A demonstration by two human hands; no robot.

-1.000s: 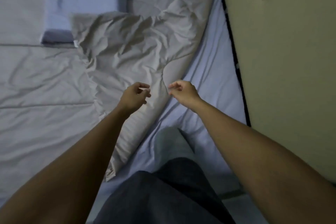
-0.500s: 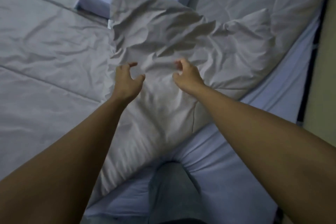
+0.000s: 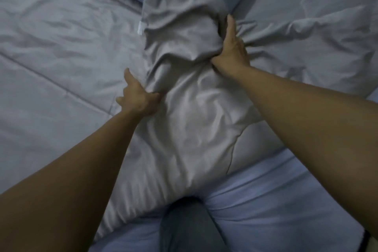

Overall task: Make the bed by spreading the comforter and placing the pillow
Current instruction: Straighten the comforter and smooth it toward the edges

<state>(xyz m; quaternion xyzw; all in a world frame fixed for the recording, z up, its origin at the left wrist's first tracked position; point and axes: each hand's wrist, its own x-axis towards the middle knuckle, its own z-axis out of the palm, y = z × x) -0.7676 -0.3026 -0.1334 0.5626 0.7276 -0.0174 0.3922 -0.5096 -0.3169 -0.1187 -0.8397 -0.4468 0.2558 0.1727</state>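
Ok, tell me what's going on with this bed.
A person has both hands on a rumpled grey pillow. The left hand grips its left edge; the right hand bunches the loose fabric farther up on the right. The pillow lies on the pale blue sheet, beside the grey comforter, not yet set in place.

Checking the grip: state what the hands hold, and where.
The grey pillow: the left hand grips its left edge, the right hand bunches the cover on its right side.
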